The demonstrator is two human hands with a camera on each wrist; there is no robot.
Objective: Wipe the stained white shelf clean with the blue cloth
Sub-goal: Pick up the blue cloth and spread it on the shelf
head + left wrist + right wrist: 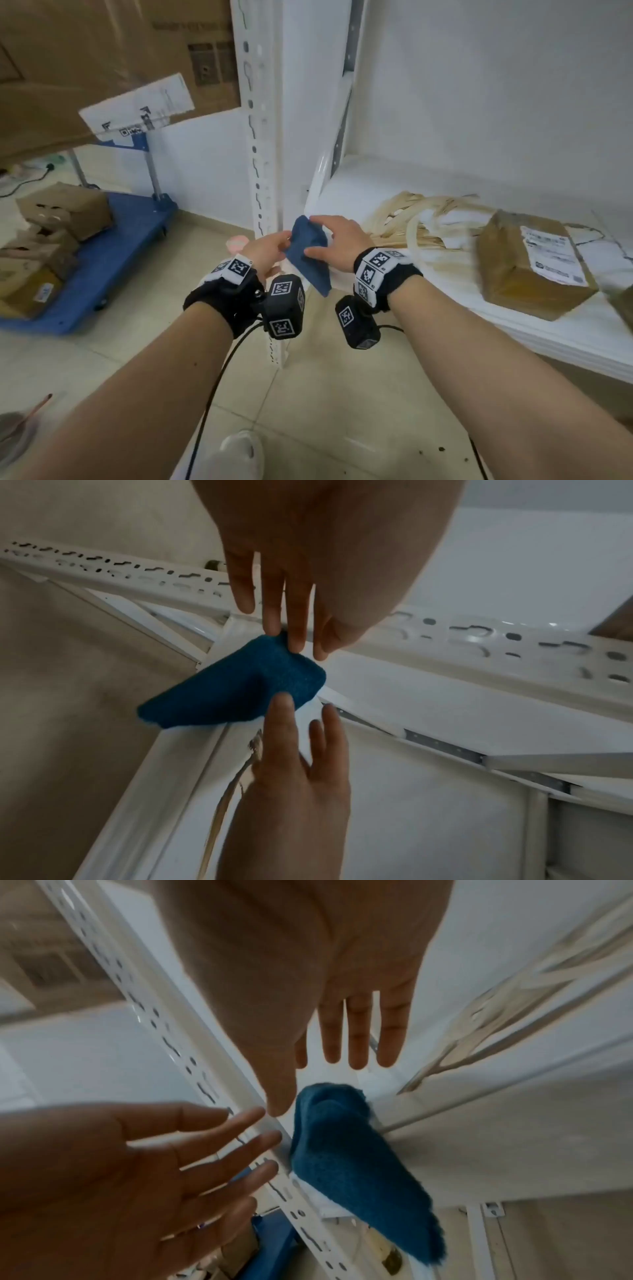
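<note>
The blue cloth (307, 255) hangs crumpled in front of the white shelf's (356, 185) front left corner, beside the slotted upright post (260, 137). My right hand (339, 240) holds it, thumb on its front face and fingers over its top edge. My left hand (270, 250) has straight, spread fingers whose tips touch the cloth's left side. In the left wrist view the left fingertips (296, 642) meet the cloth (240, 691) at its top corner. The right wrist view shows the cloth (342, 1164) dangling past the shelf edge, the left hand (120, 1164) open beside it.
A pile of tan strips (411, 212) and a taped cardboard parcel (534, 263) lie on the shelf. Left of the post stands a blue platform cart (130, 233) carrying small boxes (65, 209), with a large cardboard box (85, 61) above it. The floor is tiled.
</note>
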